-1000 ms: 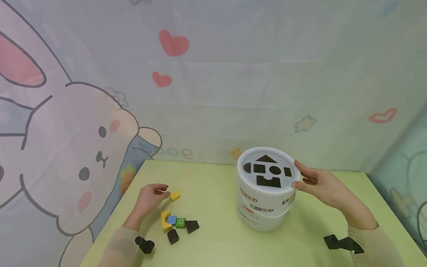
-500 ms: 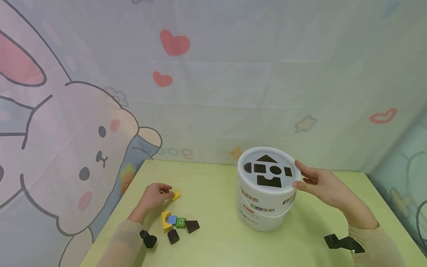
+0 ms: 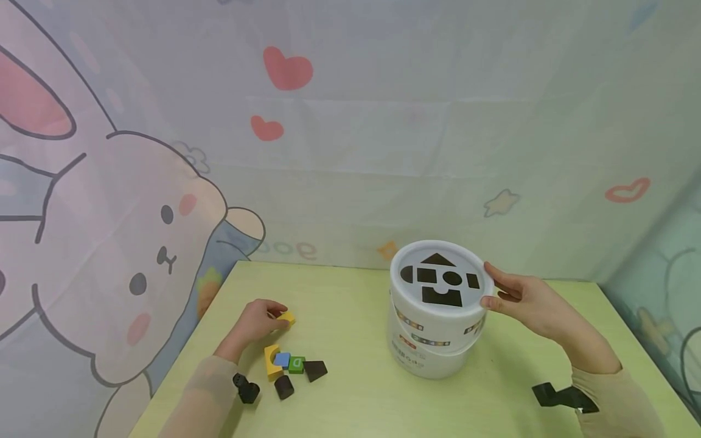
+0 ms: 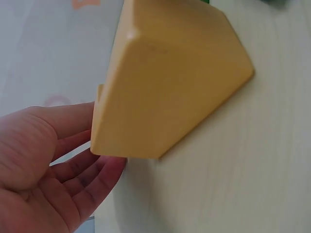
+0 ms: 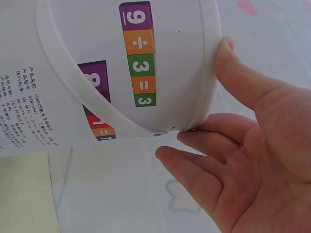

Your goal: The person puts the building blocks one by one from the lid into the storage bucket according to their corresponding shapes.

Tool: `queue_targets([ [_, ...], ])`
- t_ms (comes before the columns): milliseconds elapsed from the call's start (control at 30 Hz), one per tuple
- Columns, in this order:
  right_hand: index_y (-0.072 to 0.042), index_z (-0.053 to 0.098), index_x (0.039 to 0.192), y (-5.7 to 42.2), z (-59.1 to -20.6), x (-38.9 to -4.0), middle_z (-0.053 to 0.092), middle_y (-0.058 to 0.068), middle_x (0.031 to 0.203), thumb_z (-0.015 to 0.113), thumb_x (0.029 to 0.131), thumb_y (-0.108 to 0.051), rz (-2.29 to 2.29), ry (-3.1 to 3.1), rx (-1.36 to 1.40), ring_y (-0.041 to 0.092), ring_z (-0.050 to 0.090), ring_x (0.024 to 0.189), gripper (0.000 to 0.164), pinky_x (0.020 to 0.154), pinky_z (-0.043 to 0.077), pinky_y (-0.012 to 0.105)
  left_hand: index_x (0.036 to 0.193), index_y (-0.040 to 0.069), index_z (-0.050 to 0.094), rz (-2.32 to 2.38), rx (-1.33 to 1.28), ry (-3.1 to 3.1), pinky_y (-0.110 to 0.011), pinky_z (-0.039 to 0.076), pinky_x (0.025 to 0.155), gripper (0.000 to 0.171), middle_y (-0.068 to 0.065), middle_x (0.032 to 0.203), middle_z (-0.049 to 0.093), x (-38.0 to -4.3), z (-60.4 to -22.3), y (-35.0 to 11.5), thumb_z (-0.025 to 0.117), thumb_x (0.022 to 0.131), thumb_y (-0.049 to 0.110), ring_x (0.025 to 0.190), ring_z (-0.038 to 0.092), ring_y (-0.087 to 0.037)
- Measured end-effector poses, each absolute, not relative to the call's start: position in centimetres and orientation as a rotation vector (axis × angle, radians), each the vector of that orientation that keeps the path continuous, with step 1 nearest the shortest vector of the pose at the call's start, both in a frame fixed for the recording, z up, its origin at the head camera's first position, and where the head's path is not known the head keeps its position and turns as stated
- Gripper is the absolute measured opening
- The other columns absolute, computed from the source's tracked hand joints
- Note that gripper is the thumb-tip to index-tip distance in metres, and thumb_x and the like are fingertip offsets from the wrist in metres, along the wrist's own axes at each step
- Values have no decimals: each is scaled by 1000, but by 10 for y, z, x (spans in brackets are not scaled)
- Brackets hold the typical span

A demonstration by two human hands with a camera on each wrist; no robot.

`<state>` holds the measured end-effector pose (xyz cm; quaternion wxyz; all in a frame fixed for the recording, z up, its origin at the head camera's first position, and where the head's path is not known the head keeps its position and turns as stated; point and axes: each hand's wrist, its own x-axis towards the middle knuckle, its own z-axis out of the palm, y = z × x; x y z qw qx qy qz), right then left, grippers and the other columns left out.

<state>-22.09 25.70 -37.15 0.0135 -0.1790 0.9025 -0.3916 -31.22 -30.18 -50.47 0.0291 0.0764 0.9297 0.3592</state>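
Note:
At the left of the head view my left hand (image 3: 254,322) pinches a small yellow block (image 3: 288,317) between thumb and fingers. In the left wrist view, a yellow arch block (image 4: 165,92) fills the foreground and hides most of the small block behind it. My right hand (image 3: 528,302) holds the lidded white bucket (image 3: 429,359) at its right rim. Thumb and fingertips spread along the rim in the right wrist view. Dark shape holes, including a triangle, a circle and an arch, show in the lid (image 3: 402,295).
Nearer the front lie a blue block (image 3: 282,361), a green block (image 3: 296,365) with a white letter, a dark wedge-like block (image 3: 314,370) and a dark rounded block (image 3: 284,387). A printed cloth (image 3: 372,201) hangs behind the table (image 3: 350,401).
My left hand has moved slightly right to the small yellow block, and its fingers have closed on it. The right hand and the bucket stay in place.

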Motion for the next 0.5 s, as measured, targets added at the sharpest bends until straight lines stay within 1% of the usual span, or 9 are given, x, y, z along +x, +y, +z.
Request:
queue_targets([
  [200, 4, 31, 164, 258, -372, -222, 36, 28, 164, 73, 105, -27, -1228, 2803, -554, 46, 53, 139, 79, 105, 53, 52, 119, -2, 78, 1038, 271, 2862, -36, 54, 74, 35, -9, 99, 70, -316, -505, -300, 87, 88, 11, 87, 62, -22],
  [333, 3, 31, 165, 258, -371, -222, 36, 28, 164, 73, 105, -27, -1223, 2806, -552, 46, 54, 139, 79, 105, 53, 52, 115, -1, 78, 1022, 275, 2863, -35, 52, 73, 32, -7, 96, 68, -317, -505, -300, 88, 87, 10, 86, 60, -22],
  [500, 3, 32, 164, 258, -371, -221, 37, 28, 164, 73, 105, -29, -1205, 2818, -554, 46, 55, 138, 79, 104, 53, 53, 108, 1, 71, 1064, 264, 2861, -34, 52, 72, 32, -7, 95, 66, -316, -505, -298, 90, 84, 8, 84, 60, -21],
])
